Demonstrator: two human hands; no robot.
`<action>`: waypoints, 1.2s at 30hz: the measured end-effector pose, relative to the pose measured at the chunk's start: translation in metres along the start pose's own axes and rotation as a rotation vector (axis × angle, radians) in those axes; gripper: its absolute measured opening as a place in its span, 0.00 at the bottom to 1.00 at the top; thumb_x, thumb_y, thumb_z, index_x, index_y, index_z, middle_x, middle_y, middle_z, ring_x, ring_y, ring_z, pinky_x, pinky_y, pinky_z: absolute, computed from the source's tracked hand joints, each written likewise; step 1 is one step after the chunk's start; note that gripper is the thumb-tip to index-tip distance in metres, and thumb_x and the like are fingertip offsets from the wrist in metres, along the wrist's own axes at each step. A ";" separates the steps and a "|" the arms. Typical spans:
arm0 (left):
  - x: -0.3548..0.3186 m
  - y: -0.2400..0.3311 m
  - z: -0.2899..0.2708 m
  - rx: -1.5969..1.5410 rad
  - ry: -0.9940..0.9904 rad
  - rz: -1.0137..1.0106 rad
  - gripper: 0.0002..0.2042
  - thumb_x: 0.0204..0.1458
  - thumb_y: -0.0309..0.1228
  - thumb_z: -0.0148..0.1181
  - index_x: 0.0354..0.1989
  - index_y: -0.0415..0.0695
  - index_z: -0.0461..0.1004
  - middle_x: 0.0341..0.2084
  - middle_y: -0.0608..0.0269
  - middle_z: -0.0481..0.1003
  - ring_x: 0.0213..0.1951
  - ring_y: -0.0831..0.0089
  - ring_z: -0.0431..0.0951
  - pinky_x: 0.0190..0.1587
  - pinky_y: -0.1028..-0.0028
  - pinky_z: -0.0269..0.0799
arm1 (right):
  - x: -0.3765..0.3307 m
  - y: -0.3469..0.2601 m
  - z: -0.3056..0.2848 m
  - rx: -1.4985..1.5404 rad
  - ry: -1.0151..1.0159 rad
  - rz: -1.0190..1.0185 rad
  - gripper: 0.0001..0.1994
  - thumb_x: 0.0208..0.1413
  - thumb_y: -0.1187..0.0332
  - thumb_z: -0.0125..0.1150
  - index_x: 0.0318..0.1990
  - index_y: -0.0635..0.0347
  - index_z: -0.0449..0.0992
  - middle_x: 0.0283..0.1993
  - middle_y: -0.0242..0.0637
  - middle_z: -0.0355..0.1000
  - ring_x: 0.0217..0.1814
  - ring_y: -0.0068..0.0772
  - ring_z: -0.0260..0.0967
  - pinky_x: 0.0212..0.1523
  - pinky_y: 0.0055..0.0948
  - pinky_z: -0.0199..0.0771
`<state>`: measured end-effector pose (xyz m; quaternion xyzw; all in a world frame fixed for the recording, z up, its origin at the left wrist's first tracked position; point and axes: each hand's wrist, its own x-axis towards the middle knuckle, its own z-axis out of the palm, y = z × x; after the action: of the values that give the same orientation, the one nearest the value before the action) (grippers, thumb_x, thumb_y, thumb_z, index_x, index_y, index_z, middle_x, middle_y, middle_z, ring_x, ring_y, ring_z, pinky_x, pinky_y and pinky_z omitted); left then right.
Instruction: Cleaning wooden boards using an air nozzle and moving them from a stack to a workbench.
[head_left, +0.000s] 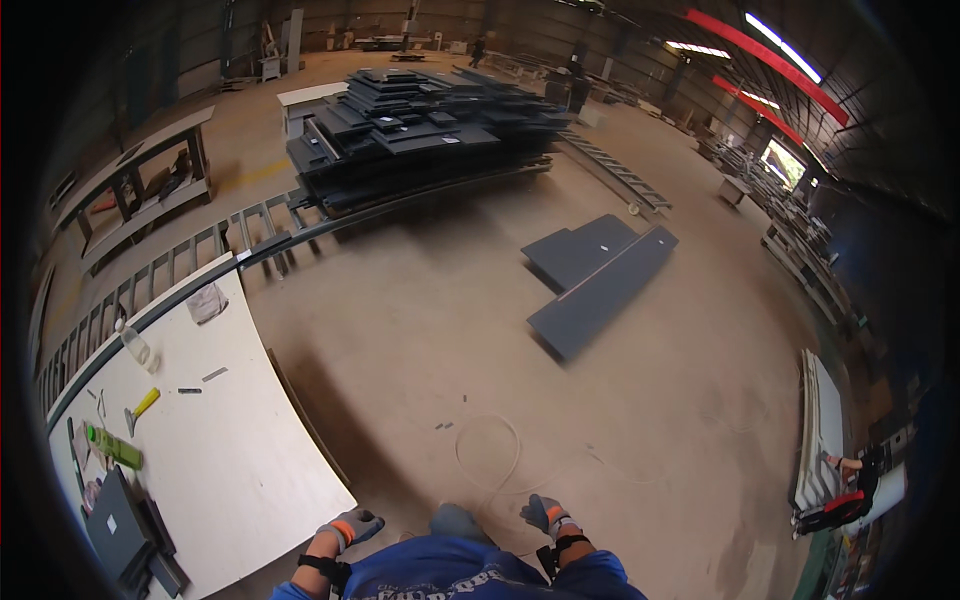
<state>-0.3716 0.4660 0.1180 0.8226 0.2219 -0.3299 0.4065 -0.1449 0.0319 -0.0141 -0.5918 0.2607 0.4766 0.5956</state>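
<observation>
**Both gloved hands free beside the white board**

The left hand (pixel 350 527), in a grey glove with orange marks, hangs at 7 o'clock, fingers loosely curled and grasping nothing. The large flat white rectangular board (pixel 235 440) lies just beside it, toward 10 o'clock, and its long axis runs from 7 to 11 o'clock. The left hand is the nearer one. The right hand (pixel 545 513), at 6 o'clock, is also loose and holds nothing, above the dusty concrete floor (pixel 420 320), well apart from the dark grey flat panels (pixel 598 275) at 1 o'clock.

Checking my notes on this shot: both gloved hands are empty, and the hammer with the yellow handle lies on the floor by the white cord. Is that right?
Not quite. In the head view the hammer lies on the white table, not on the floor. Both gloved hands, left and right, are empty.
</observation>
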 end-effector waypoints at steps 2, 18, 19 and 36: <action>-0.003 0.017 -0.022 -0.088 0.028 -0.035 0.31 0.50 0.55 0.48 0.51 0.38 0.72 0.48 0.47 0.73 0.53 0.56 0.71 0.56 0.67 0.64 | 0.010 -0.026 0.010 -0.667 -0.027 -0.145 0.14 0.56 0.67 0.55 0.46 0.64 0.65 0.49 0.47 0.71 0.50 0.40 0.72 0.45 0.36 0.75; 0.194 0.230 -0.249 -0.174 0.182 0.117 0.28 0.54 0.53 0.47 0.51 0.40 0.71 0.47 0.47 0.74 0.52 0.56 0.72 0.55 0.65 0.65 | 0.244 -0.261 -0.099 -2.625 -0.291 -0.860 0.16 0.57 0.55 0.46 0.45 0.50 0.74 0.48 0.35 0.71 0.49 0.39 0.67 0.51 0.35 0.65; 0.214 0.217 -0.258 -0.176 0.157 0.158 0.29 0.54 0.53 0.47 0.51 0.40 0.71 0.47 0.47 0.74 0.52 0.55 0.72 0.55 0.65 0.65 | 0.271 -0.268 -0.157 -2.888 -0.186 -0.875 0.18 0.58 0.53 0.45 0.47 0.52 0.73 0.51 0.36 0.71 0.53 0.38 0.66 0.54 0.34 0.63; 0.439 0.191 -0.587 -0.135 0.350 -0.175 0.29 0.51 0.53 0.45 0.47 0.38 0.74 0.45 0.42 0.74 0.51 0.48 0.72 0.55 0.62 0.65 | 0.432 -0.623 0.151 -2.103 -0.207 -0.817 0.13 0.54 0.57 0.54 0.43 0.48 0.76 0.43 0.38 0.72 0.43 0.46 0.69 0.43 0.41 0.73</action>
<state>0.2619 0.8779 0.1654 0.8160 0.3811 -0.2004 0.3857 0.5397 0.3840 -0.0831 -0.7974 -0.5326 0.2757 -0.0676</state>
